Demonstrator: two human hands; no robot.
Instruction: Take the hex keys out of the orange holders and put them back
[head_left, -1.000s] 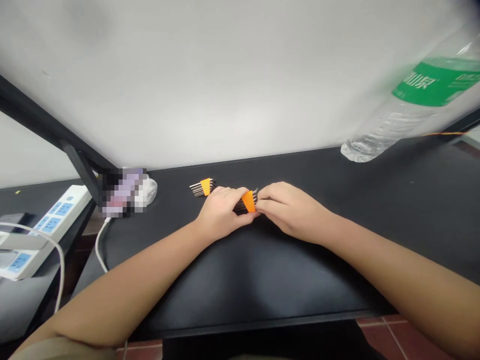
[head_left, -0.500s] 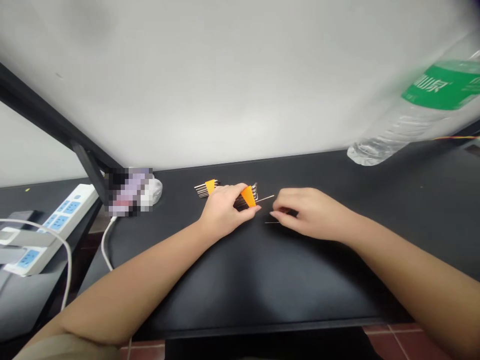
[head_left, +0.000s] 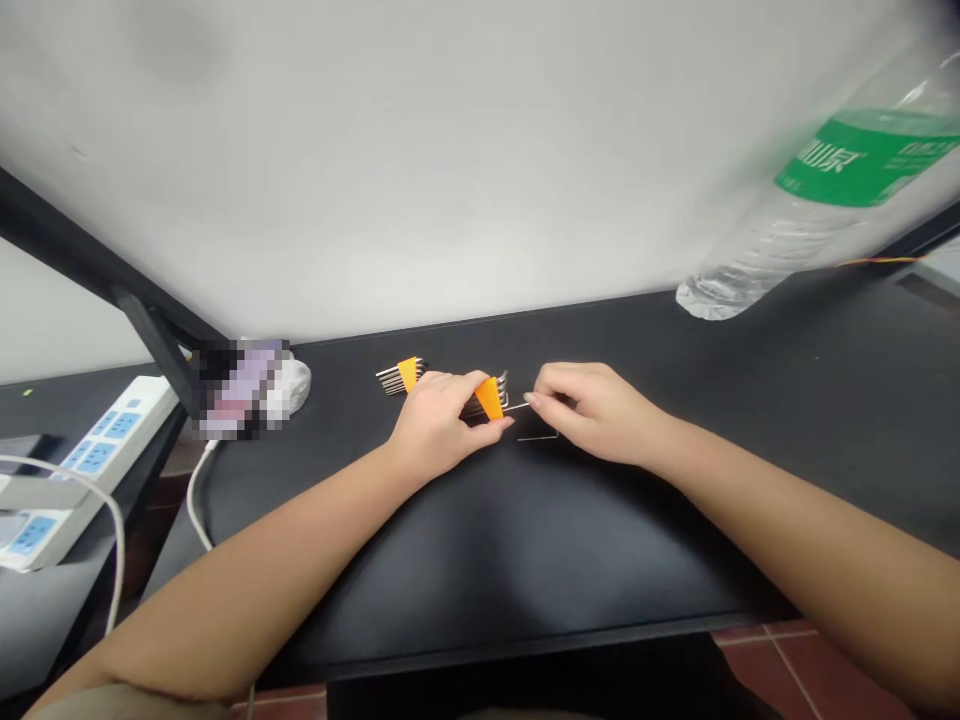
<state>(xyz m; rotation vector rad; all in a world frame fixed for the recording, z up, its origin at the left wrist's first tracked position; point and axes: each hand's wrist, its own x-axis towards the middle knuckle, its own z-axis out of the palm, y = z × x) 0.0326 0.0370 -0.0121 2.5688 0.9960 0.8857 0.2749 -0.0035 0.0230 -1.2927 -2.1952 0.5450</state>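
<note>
My left hand (head_left: 437, 415) is closed around a hex key set with orange holders (head_left: 490, 397) on the black table. Silver hex keys (head_left: 391, 381) stick out of it at the left, and bent ends show at the right. One thin hex key (head_left: 516, 407) reaches out to the right of the holder. My right hand (head_left: 596, 408) pinches its end between thumb and forefinger. Just below that hand a thin L-shaped hex key (head_left: 538, 438) lies loose on the table. My left fingers hide the middle of the set.
A large plastic bottle (head_left: 847, 165) with a green label leans at the back right by the white wall. On the left are a white power strip (head_left: 90, 465), a white cable (head_left: 196, 490), a crumpled white item (head_left: 289, 388) and a black slanted frame bar (head_left: 90, 245).
My right hand has moved slightly left and its fingertips now meet the end of the protruding hex key. The loose hex key shows more fully. The view has shifted a little.
</note>
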